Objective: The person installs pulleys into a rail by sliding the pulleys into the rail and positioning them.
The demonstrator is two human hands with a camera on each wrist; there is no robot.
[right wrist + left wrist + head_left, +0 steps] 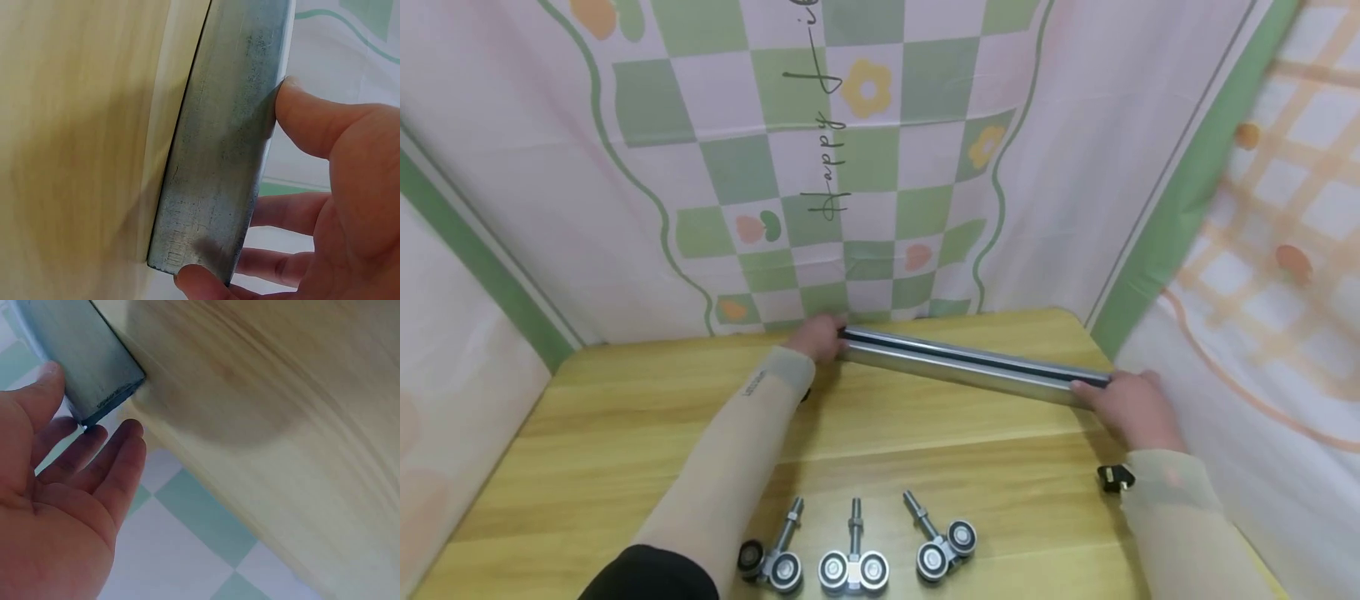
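Observation:
A long metal channel rail (pixel 962 362) with a dark slot along its top lies at a slant across the back of the wooden table. My left hand (pixel 818 337) grips its left end; in the left wrist view the thumb is on the rail's side (pixel 81 356) and the fingers reach around the end. At the other end, my right hand (pixel 1138 408) holds the rail, thumb on the upper edge and fingers behind, one fingertip at the cut end (pixel 200 284). Three twin-wheel roller trolleys with threaded bolts, left (pixel 778 554), middle (pixel 854 558) and right (pixel 940 542), lie near the front.
The wooden table (pixel 1000 467) runs back to a hanging cloth (pixel 865 158) with green checks. More cloth hangs at the left (pixel 460 350) and right (pixel 1262 350) sides. Each forearm wears a light sleeve.

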